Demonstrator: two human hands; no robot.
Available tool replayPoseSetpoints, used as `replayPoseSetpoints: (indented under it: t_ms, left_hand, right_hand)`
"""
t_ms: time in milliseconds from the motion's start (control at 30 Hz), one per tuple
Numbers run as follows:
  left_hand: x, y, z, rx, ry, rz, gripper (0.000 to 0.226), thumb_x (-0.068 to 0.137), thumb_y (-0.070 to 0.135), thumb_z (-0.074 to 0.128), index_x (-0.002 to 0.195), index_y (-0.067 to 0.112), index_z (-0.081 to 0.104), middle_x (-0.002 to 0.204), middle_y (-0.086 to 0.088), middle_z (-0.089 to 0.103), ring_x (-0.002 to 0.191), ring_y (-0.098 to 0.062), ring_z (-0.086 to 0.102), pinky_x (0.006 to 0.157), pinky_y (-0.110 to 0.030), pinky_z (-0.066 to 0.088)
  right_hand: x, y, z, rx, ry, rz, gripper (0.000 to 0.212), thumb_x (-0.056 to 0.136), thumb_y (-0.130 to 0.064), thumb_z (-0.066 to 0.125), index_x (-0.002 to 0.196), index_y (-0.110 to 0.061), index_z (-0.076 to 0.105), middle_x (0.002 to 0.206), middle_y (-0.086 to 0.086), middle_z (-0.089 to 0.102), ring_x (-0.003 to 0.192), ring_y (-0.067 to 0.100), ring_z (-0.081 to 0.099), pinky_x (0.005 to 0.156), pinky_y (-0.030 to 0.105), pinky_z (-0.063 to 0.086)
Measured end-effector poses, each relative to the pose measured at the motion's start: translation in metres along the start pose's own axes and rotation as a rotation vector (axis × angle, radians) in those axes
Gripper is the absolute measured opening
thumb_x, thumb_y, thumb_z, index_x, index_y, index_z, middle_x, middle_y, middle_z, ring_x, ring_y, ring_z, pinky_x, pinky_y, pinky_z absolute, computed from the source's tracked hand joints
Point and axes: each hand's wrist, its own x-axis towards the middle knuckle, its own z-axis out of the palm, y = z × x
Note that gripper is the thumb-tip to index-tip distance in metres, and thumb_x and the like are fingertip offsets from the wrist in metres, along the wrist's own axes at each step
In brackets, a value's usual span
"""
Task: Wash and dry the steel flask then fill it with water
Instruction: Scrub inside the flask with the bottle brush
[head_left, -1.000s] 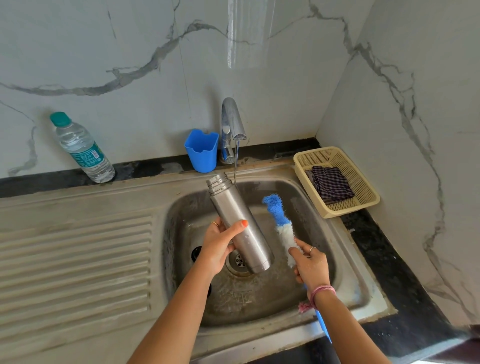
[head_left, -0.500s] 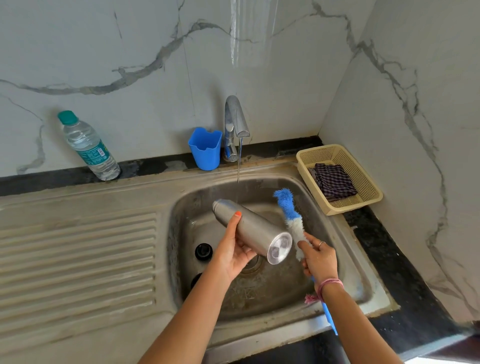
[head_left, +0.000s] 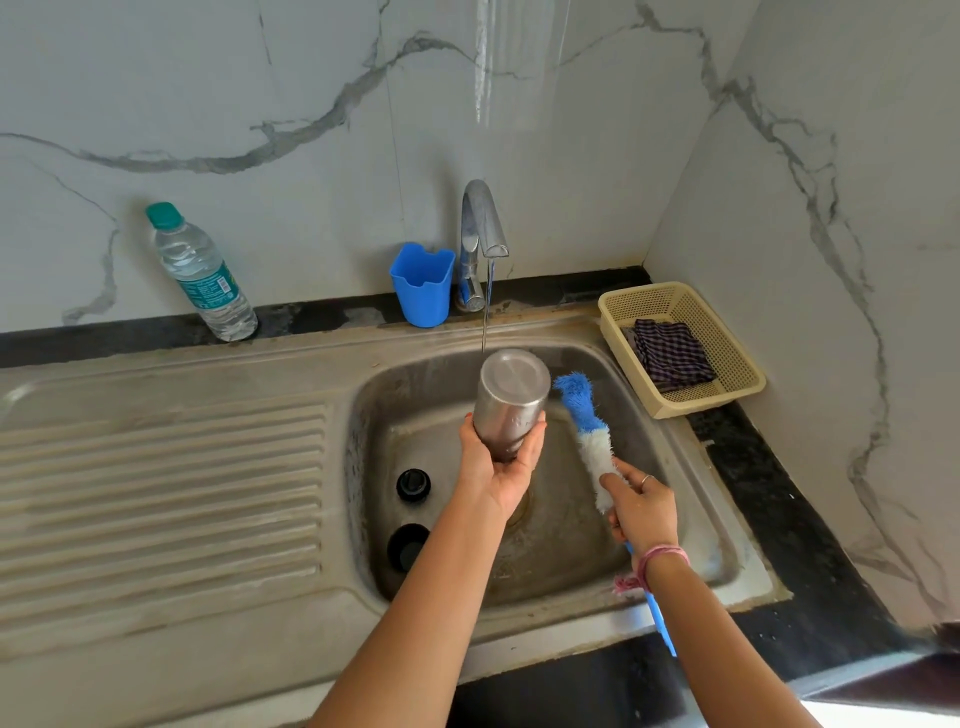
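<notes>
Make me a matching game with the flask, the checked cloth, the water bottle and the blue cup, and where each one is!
Things:
1. steel flask
2. checked cloth
3. water bottle
4. blue cup

Places:
A. in the yellow basket
B. just left of the tap
C. upside down in the left hand, over the sink
D. far left, standing against the wall

Pairs: 1-C, 2-A, 3-D, 4-B

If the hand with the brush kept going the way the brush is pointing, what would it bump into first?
The right hand points its brush up and away, toward the sink's back wall. Beyond the blue tip only that wall shows, so it probably comes first. The steel flask sits just to the side; depth is hard to judge.
</notes>
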Motion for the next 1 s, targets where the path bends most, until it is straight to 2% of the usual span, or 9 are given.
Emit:
replayPoseSetpoints:
  t_ms: [133,200,367,467,600,733,800,900,1000]
  left_hand:
    - [-0.011,0.001,0.008,-0.150,-0.087,-0.081,0.082,0.084,0.041,0.074,0.140,-0.010,0.040,0.111,-0.036,0.055,0.090,-0.046,0.064,0.049,-0.052,0.057]
    - [-0.017,0.002,0.010,-0.175,-0.106,-0.086,0.091,0.085,0.040,0.074,0.147,-0.008,0.029,0.108,-0.037,0.055,0.089,-0.045,0.065,0.053,-0.051,0.058]
    - [-0.028,0.009,0.010,-0.208,-0.106,-0.028,0.099,0.087,0.038,0.072,0.154,0.001,0.010,0.110,-0.035,0.056,0.090,-0.042,0.065,0.078,-0.040,0.060]
    - [-0.030,0.014,0.007,-0.211,-0.100,0.016,0.099,0.088,0.038,0.071,0.156,0.006,0.006,0.110,-0.036,0.056,0.086,-0.044,0.065,0.071,-0.044,0.060]
    - [-0.034,0.021,0.004,-0.273,-0.125,-0.004,0.100,0.088,0.039,0.072,0.156,0.005,0.006,0.103,-0.038,0.056,0.087,-0.046,0.064,0.050,-0.052,0.058]
    - [-0.036,0.024,0.001,-0.253,-0.147,-0.019,0.099,0.088,0.041,0.071,0.155,0.004,0.009,0.098,-0.039,0.058,0.086,-0.045,0.065,0.049,-0.051,0.058]
    - [-0.038,0.025,0.001,-0.240,-0.157,-0.023,0.097,0.088,0.041,0.071,0.155,0.003,0.012,0.101,-0.038,0.057,0.086,-0.044,0.066,0.051,-0.051,0.058]
    - [-0.042,0.026,0.001,-0.218,-0.161,0.002,0.101,0.088,0.039,0.071,0.156,0.006,0.004,0.106,-0.037,0.056,0.087,-0.045,0.065,0.053,-0.052,0.058]
    - [-0.047,0.029,0.000,-0.180,-0.175,0.004,0.101,0.088,0.040,0.071,0.156,0.007,0.004,0.112,-0.035,0.056,0.087,-0.045,0.065,0.054,-0.052,0.058]
  right_hand:
    - [-0.004,0.001,0.001,-0.002,-0.011,-0.004,0.032,0.091,-0.021,0.062,0.123,-0.024,0.067,0.064,0.004,0.061,0.046,0.012,0.044,0.044,0.024,0.042]
    - [-0.006,0.002,-0.001,-0.002,-0.016,-0.004,0.032,0.091,-0.020,0.062,0.123,-0.024,0.067,0.067,0.006,0.061,0.048,0.013,0.044,0.045,0.024,0.042]
    - [-0.009,0.006,-0.004,-0.012,-0.032,-0.008,0.035,0.092,-0.020,0.061,0.126,-0.025,0.065,0.065,0.007,0.059,0.049,0.014,0.044,0.044,0.023,0.042]
    - [-0.010,0.008,-0.004,-0.011,-0.034,-0.008,0.036,0.092,-0.021,0.061,0.127,-0.025,0.064,0.067,0.009,0.059,0.050,0.015,0.044,0.044,0.023,0.042]
    - [-0.015,0.005,0.000,-0.008,-0.045,-0.015,0.036,0.091,-0.021,0.063,0.126,-0.025,0.065,0.069,0.008,0.062,0.051,0.014,0.046,0.046,0.024,0.043]
    - [-0.020,0.004,0.004,-0.007,-0.059,-0.022,0.035,0.091,-0.020,0.063,0.125,-0.024,0.065,0.071,0.007,0.062,0.051,0.013,0.046,0.046,0.024,0.043]
    - [-0.022,0.003,0.006,-0.005,-0.067,-0.025,0.034,0.091,-0.020,0.063,0.125,-0.024,0.065,0.071,0.007,0.063,0.051,0.013,0.046,0.046,0.024,0.043]
    - [-0.023,0.002,0.008,-0.002,-0.069,-0.028,0.033,0.091,-0.019,0.063,0.124,-0.024,0.065,0.068,0.005,0.062,0.050,0.012,0.045,0.046,0.024,0.043]
    - [-0.023,0.001,0.009,-0.008,-0.072,-0.033,0.033,0.090,-0.020,0.063,0.123,-0.024,0.066,0.067,0.004,0.062,0.049,0.012,0.045,0.045,0.024,0.043]
